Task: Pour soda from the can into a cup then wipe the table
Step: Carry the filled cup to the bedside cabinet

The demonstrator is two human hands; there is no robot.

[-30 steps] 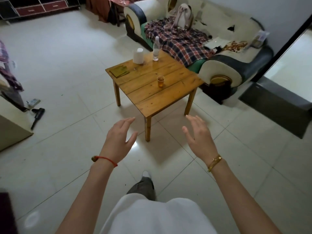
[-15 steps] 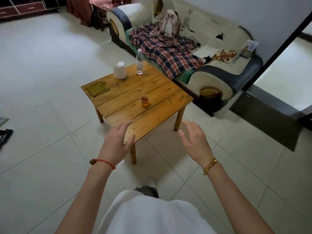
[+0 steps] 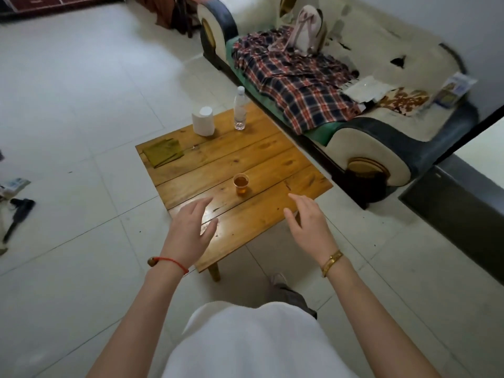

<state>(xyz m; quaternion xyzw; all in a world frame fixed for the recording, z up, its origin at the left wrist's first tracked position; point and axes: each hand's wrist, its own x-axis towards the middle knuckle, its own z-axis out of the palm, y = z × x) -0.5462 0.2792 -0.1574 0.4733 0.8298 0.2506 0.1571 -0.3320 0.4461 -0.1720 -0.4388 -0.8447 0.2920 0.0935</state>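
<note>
A small clear cup (image 3: 241, 184) with amber liquid stands on the low wooden table (image 3: 272, 159), toward its near side. A folded olive-green cloth (image 3: 163, 152) lies at the table's left corner. A white paper roll (image 3: 203, 121) and a clear plastic bottle (image 3: 240, 109) stand at the far edge. No soda can shows. My left hand (image 3: 189, 230) hovers over the table's near edge with fingers spread, holding nothing. My right hand (image 3: 309, 226) hovers to the right of it, fingers relaxed and empty, just short of the cup.
A worn sofa (image 3: 381, 124) with a plaid blanket (image 3: 297, 85) and a pale backpack (image 3: 306, 30) runs close along the table's far right side. White tile floor surrounds the table. Dark objects (image 3: 19, 214) lie on the floor at the left.
I have walked closer to the table. Both hands, earlier over the floor, now hover above the table's near edge. Nothing on the table has moved.
</note>
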